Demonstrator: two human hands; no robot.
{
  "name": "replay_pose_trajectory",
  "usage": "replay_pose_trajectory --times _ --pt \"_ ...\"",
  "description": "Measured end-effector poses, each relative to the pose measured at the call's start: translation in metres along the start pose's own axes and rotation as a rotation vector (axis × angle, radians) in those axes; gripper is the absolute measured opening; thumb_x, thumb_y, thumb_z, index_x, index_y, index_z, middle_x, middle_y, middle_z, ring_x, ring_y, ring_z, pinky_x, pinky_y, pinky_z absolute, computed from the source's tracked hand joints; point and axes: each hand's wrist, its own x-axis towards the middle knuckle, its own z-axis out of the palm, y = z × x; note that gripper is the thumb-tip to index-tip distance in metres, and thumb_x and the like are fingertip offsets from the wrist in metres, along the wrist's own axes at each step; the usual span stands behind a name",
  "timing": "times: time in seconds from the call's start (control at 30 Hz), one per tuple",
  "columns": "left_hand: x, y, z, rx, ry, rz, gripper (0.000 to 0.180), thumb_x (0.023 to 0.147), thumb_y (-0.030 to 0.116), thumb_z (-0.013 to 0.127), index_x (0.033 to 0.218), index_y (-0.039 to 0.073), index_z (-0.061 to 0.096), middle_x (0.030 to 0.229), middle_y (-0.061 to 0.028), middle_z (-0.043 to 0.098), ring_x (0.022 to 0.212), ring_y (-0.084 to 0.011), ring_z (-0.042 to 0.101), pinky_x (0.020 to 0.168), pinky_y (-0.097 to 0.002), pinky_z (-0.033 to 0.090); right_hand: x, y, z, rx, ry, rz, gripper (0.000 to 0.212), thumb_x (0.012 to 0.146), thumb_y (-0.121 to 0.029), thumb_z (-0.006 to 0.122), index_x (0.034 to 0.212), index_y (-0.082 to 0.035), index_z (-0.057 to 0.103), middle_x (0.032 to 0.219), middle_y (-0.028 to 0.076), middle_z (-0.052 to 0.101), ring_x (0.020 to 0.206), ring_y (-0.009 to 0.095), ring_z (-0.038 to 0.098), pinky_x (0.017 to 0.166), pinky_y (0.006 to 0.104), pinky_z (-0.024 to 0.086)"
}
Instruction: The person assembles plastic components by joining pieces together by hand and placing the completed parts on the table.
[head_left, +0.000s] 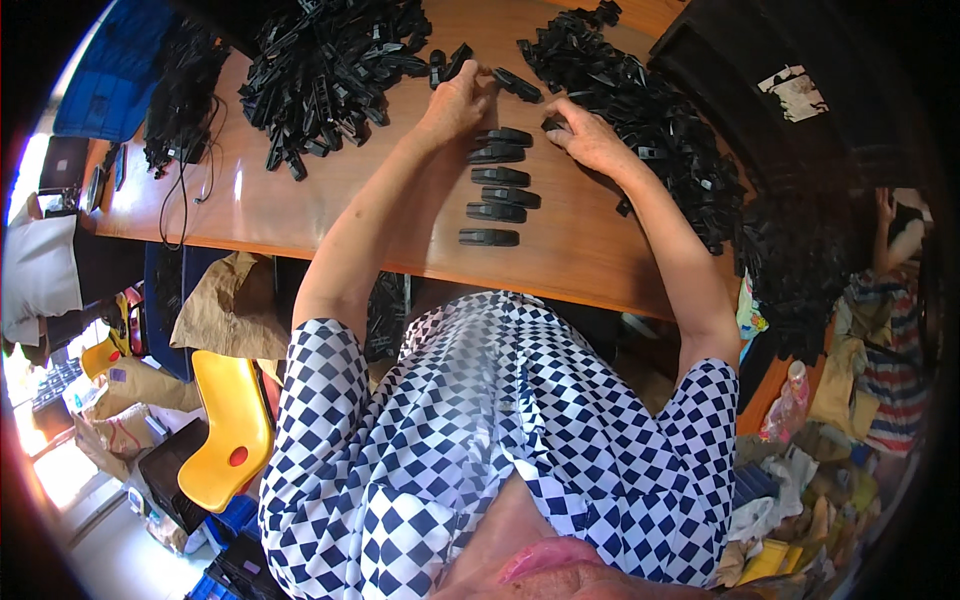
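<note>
Pinching blk pc w/ R hand over brown table, yellow chair nearby; L hand grip unclear.

Small black piece at one o'clock, partly hidden by right hand, left hand at twelve, fingertip contact unclear, black heap at eleven, cut by top edge, second person near three, rim-cropped, indistinct.

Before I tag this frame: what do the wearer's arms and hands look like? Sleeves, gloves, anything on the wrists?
Left sleeve and right sleeve: loose, navy-and-white diamond check, ending near the elbows. Forearms bare. Left hand and right hand ungloved. No watch or cable visible on either wrist; rings too small to tell.
</note>
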Motion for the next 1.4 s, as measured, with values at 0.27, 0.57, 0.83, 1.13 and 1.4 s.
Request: replay_pose_trajectory --times 0.27,0.57,0.83,1.13,1.4 --pt "0.02 0.03 -0.01 0.368 0.153 0.376 0.031 0.091 0.014 0.063 0.121 0.014 0.063 0.116 -0.011 0.061 0.106 -0.0327 0.063 0.088 -0.0428 0.051 -0.012 0.001 -0.01 -0.254 0.057 0.02 0.027 0.093 -0.026 0.066 0.109 -0.005 0.064 0.113 0.017 0.066 0.097 0.035 0.067 0.084 0.0466 0.053" --pt "0.012 0.022 -0.007 0.221 -0.211 0.309 0.031 0.089 0.019 0.07 0.118 0.01 0.066 0.108 -0.0101 0.069 0.108 -0.0318 0.063 0.092 -0.04 0.051 -0.018 0.0 -0.007 -0.444 0.158 -0.188 0.023 0.092 -0.021 0.066 0.098 0.001 0.063 0.111 0.019 0.06 0.094 0.038 0.067 0.08 0.047 0.055" --pt "0.003 0.018 -0.025 0.273 -0.31 0.294 0.032 0.095 0.023 0.066 0.122 0.007 0.064 0.114 -0.0111 0.061 0.106 -0.0348 0.064 0.089 -0.0422 0.052 -0.009 -0.001 -0.011 -0.401 0.189 -0.349 0.021 0.093 -0.019 0.066 0.104 -0.002 0.06 0.108 0.015 0.061 0.089 0.036 0.067 0.073 0.0449 0.055" --pt "-0.024 0.029 -0.027 0.258 -0.161 0.317 0.025 0.085 0.018 0.074 0.107 0.009 0.067 0.104 -0.0084 0.061 0.096 -0.0323 0.065 0.081 -0.0442 0.052 0.014 -0.018 -0.019 -0.408 0.19 -0.501 0.017 0.093 -0.019 0.065 0.1 -0.004 0.06 0.087 0.011 0.063 0.082 0.034 0.066 0.067 0.0414 0.054" --pt "-0.024 0.04 -0.029 0.278 -0.194 0.314 0.018 0.085 0.014 0.072 0.102 0.007 0.068 0.1 -0.0063 0.063 0.095 -0.0307 0.066 0.08 -0.0425 0.053 0.017 -0.026 -0.019 -0.488 0.021 -0.437 0.018 0.095 -0.018 0.063 0.09 -0.003 0.055 0.084 0.015 0.066 0.08 0.038 0.066 0.065 0.0449 0.053"
